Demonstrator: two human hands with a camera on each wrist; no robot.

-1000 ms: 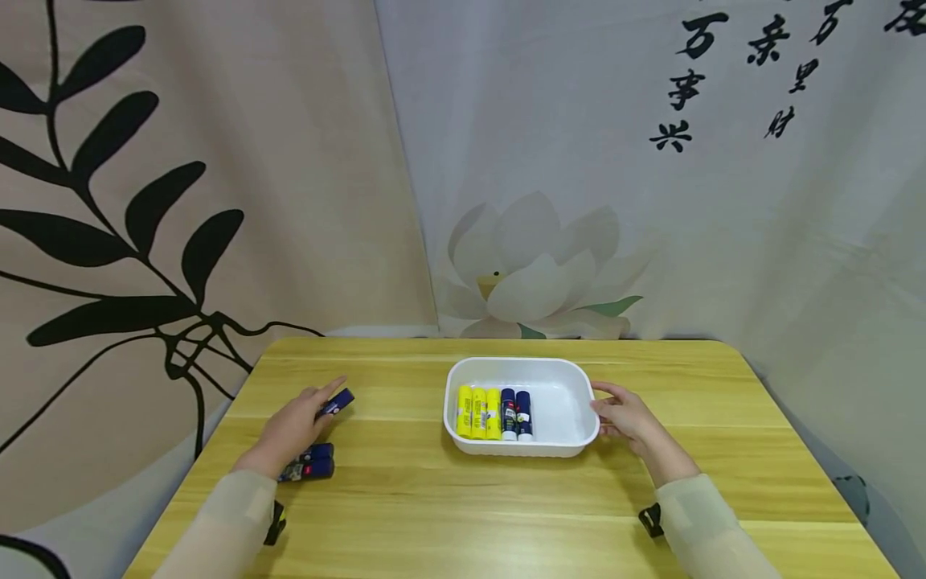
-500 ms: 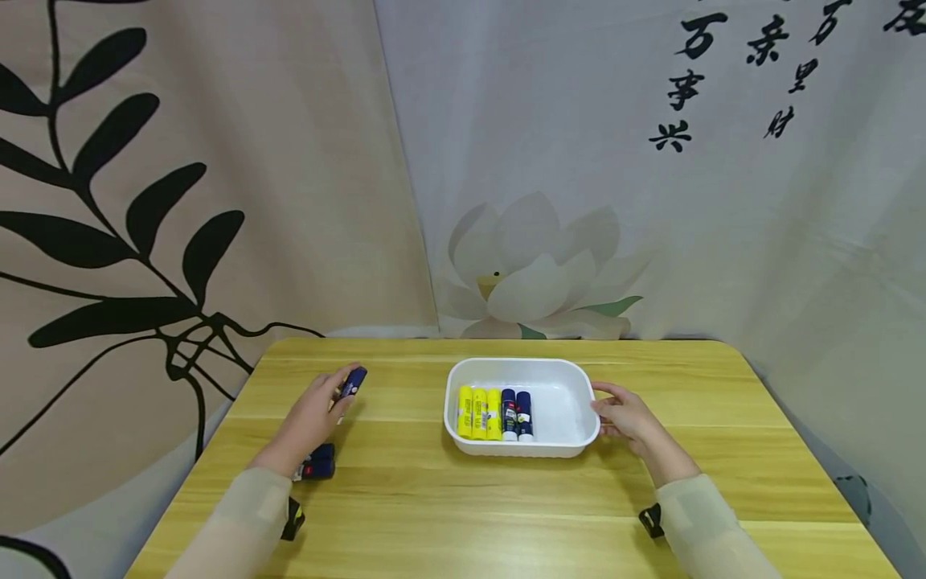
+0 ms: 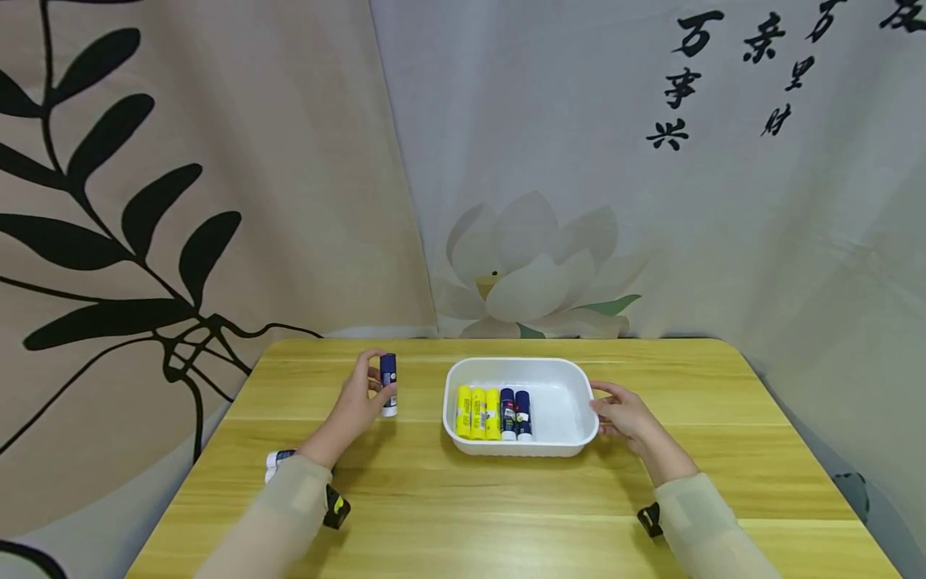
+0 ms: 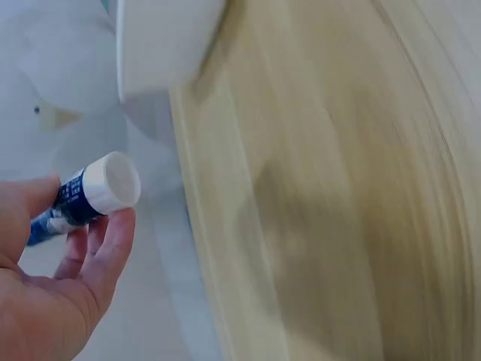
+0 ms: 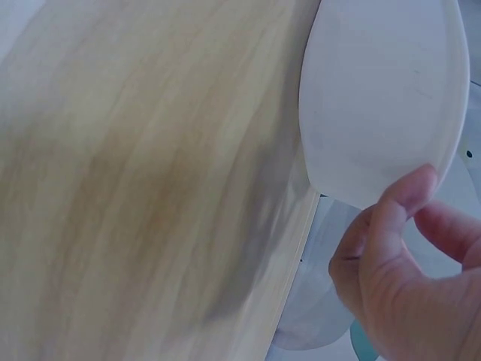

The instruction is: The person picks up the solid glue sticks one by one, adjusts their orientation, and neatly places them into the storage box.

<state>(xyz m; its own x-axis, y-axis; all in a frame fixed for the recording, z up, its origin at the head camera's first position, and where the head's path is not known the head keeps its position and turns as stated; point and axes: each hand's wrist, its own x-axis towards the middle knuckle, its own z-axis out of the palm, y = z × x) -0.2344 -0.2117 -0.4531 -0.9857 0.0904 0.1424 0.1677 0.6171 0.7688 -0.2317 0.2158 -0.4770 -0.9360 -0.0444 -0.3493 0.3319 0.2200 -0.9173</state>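
Observation:
My left hand (image 3: 356, 402) pinches a dark blue glue stick (image 3: 388, 374) between thumb and fingers, over the table to the left of a white plastic tray (image 3: 563, 406). The stick stands nearly upright, white base down; that white end (image 4: 111, 183) faces the left wrist camera. At the tray's right end, my right hand (image 3: 626, 416) grips the rim, thumb and fingers on its edge in the right wrist view. Inside the tray lie three yellow glue sticks (image 3: 478, 413) and two dark blue ones (image 3: 515, 414), side by side toward the left.
More blue-and-white glue sticks (image 3: 278, 460) lie on the wooden table (image 3: 470, 515) at the left, partly hidden behind my left forearm. A printed curtain (image 3: 325, 161) hangs behind the table's far edge. Each wrist carries a small black camera mount.
My left hand has lifted the blue glue stick and moved right toward the tray, turning the stick from slanted to nearly upright. The right hand and tray have stayed in place.

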